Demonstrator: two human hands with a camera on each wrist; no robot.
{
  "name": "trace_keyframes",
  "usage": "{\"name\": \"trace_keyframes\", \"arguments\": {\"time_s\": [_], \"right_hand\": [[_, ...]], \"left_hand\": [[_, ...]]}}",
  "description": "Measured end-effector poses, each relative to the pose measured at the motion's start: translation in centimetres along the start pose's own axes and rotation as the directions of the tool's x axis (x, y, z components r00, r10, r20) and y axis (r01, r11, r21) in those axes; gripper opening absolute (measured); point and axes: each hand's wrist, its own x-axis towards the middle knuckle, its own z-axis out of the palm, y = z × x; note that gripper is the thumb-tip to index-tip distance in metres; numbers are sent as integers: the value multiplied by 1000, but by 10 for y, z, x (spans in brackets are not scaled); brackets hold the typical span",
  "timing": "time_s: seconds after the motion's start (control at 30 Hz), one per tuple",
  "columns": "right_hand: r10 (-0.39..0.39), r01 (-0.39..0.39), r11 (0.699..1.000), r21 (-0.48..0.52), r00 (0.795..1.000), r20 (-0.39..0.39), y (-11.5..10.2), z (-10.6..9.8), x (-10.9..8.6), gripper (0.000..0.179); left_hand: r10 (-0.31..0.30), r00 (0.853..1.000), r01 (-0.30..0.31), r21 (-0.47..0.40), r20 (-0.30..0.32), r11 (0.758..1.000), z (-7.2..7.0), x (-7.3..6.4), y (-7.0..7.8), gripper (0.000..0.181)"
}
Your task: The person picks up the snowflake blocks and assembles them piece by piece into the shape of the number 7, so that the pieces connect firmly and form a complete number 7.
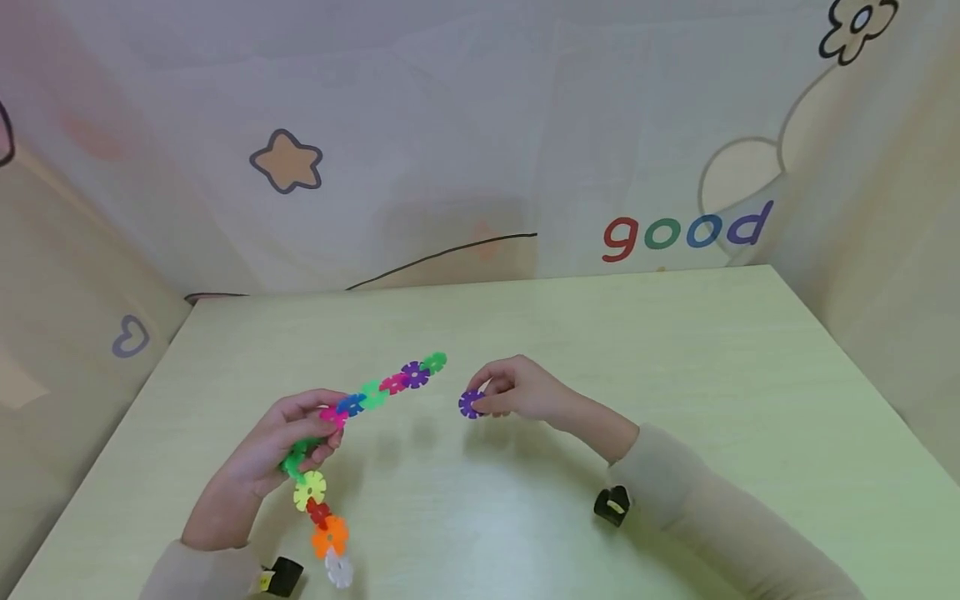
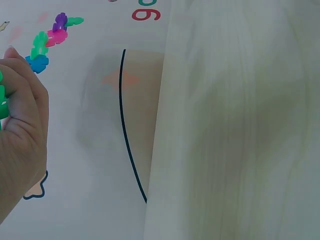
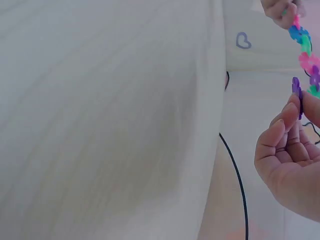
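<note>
A chain of colourful notched plastic discs (image 1: 372, 394) passes through my left hand (image 1: 288, 437), whose thumb and fingers pinch it near a pink disc. From there it slants up to a green disc (image 1: 433, 362) at its far end, and the other part hangs down past yellow, red and orange to a white disc (image 1: 339, 570). Between thumb and fingers, my right hand (image 1: 528, 389) pinches a single purple disc (image 1: 471, 404), apart from the chain's green end. The right wrist view shows this purple disc (image 3: 296, 92) edge-on, with the chain just behind it.
Below both hands lies a pale wooden tabletop (image 1: 480, 517). A printed cloth (image 1: 450, 125) with a star and the word "good" rises behind its back edge, and cloth also hangs at both sides. Black wrist devices (image 1: 612, 506) sit under the sleeves.
</note>
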Motion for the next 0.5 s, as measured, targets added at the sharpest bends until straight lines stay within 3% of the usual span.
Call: {"name": "trace_keyframes", "arguments": {"time_s": [0.2,0.5], "right_hand": [[-20,21,999,31,999,-31,1,-17,-7,20],[27,-16,994,107,995,-101,-7,-33,-14,21]], "left_hand": [[-10,1000,10,-5,7,1000,6,2,-1,38],[1,999,-1,-1,42,1000,16,9,-3,37]]}}
